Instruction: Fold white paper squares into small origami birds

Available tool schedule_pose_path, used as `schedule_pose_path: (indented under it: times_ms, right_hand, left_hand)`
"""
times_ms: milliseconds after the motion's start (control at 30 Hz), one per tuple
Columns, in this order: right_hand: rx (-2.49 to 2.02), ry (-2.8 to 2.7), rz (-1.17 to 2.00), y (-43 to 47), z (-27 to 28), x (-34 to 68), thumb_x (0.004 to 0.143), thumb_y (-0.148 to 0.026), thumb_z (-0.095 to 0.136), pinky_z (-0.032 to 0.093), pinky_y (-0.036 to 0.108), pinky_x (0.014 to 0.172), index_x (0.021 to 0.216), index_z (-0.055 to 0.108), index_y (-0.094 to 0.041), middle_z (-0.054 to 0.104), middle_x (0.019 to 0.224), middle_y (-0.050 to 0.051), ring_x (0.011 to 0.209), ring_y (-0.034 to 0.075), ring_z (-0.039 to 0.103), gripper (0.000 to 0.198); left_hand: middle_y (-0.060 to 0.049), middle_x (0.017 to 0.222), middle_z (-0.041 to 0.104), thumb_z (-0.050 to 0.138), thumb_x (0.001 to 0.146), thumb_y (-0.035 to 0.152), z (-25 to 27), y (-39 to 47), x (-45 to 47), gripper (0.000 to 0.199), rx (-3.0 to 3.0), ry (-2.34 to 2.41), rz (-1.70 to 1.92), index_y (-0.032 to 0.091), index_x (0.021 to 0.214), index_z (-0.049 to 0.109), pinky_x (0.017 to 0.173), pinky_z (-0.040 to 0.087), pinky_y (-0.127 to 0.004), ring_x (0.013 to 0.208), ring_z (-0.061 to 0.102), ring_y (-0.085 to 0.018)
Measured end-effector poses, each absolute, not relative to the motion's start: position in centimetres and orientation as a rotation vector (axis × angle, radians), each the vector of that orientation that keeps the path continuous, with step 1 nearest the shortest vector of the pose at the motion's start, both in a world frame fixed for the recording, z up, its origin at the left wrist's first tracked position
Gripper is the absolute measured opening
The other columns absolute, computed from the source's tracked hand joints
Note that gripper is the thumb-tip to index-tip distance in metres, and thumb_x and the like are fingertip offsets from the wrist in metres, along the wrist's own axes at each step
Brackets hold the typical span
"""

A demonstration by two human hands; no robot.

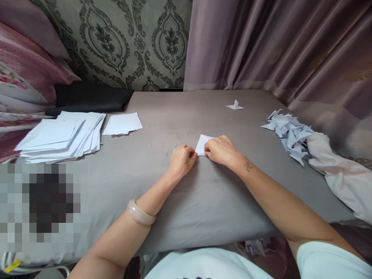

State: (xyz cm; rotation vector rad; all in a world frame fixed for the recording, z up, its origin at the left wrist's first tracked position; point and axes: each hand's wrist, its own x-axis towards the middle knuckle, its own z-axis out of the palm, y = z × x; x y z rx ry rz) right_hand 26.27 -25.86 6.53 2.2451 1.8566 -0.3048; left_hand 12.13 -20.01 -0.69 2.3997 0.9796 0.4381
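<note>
Folded paper (201,146) between your left hand (183,159), pinching its corner, and right hand (221,150), curled over it, hold unclear, seems mid-crease and likely needs aligned edges next.

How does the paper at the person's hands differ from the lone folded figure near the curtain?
The paper looks mostly flat; the figure has an upright peak. The left hand and right hand touch the paper, while the figure sits farther back, untouched. Both are white.
</note>
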Motion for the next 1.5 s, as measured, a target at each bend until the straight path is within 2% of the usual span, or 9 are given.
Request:
schedule_pose_path:
  times_ms: [167, 467, 700, 900, 1267, 1500]
  right_hand:
    - [2.235, 2.023, -0.265, -27.3, 5.3, 26.7, 0.085, -0.017, 0.057, 0.032, 0.032, 0.083, 0.083, 0.071, -0.019, 0.072, 0.084, 0.008, 0.086, 0.020, 0.062, 0.015]
    - [2.250, 1.896, -0.450, -26.8, 6.0, 27.3, 0.091, -0.030, 0.045, 0.034, 0.030, 0.069, 0.079, 0.068, -0.019, 0.072, 0.089, 0.008, 0.084, 0.020, 0.063, 0.028]
    - [2.252, 1.872, -0.384, -26.0, 5.7, 26.9, 0.088, -0.023, 0.042, 0.037, 0.034, 0.076, 0.084, 0.069, -0.016, 0.071, 0.095, 0.012, 0.089, 0.023, 0.064, 0.028]
    - [2.217, 1.861, -0.365, -25.9, 5.6, 26.9, 0.091, -0.024, 0.039, 0.038, 0.035, 0.081, 0.092, 0.069, -0.013, 0.070, 0.104, 0.016, 0.096, 0.025, 0.063, 0.032]
    - [2.225, 1.824, -0.430, -25.6, 5.7, 27.0, 0.093, -0.026, 0.040, 0.038, 0.035, 0.084, 0.095, 0.069, -0.014, 0.069, 0.106, 0.016, 0.100, 0.025, 0.063, 0.032]
    - [2.261, 1.810, -0.441, -25.4, 5.5, 27.1, 0.091, -0.029, 0.044, 0.039, 0.035, 0.084, 0.095, 0.069, -0.016, 0.070, 0.106, 0.014, 0.100, 0.025, 0.063, 0.029]
  left_hand:
    - [-0.006, 0.085, 0.064, 0.055, 0.088, 0.027, -0.7, -20.0, 12.1, 0.018, 2.454, 0.958, 0.417, 0.017, 0.084, 0.070, 0.070, 0.042, -0.029, 0.078, 0.058, -0.019]
    - [-0.008, 0.087, 0.064, 0.053, 0.090, 0.029, -1.0, -20.0, 12.1, 0.020, 2.502, 0.979, 0.371, 0.017, 0.086, 0.069, 0.074, 0.042, -0.031, 0.082, 0.058, -0.020]
    - [-0.008, 0.087, 0.064, 0.054, 0.089, 0.028, -1.0, -20.0, 12.3, 0.020, 2.506, 0.996, 0.353, 0.016, 0.086, 0.069, 0.075, 0.042, -0.032, 0.083, 0.058, -0.022]
    - [-0.009, 0.088, 0.064, 0.053, 0.090, 0.028, -0.8, -20.0, 12.3, 0.020, 2.501, 1.001, 0.331, 0.015, 0.088, 0.069, 0.077, 0.042, -0.033, 0.085, 0.058, -0.022]
    - [-0.008, 0.094, 0.062, 0.051, 0.091, 0.032, -0.6, -20.3, 12.2, 0.019, 2.476, 1.071, 0.284, 0.017, 0.087, 0.063, 0.080, 0.036, -0.036, 0.093, 0.055, -0.024]
    - [-0.007, 0.101, 0.059, 0.059, 0.084, 0.032, -1.0, -20.2, 12.4, 0.014, 2.260, 1.231, 0.321, 0.020, 0.090, 0.059, 0.084, 0.034, -0.038, 0.102, 0.051, -0.025]
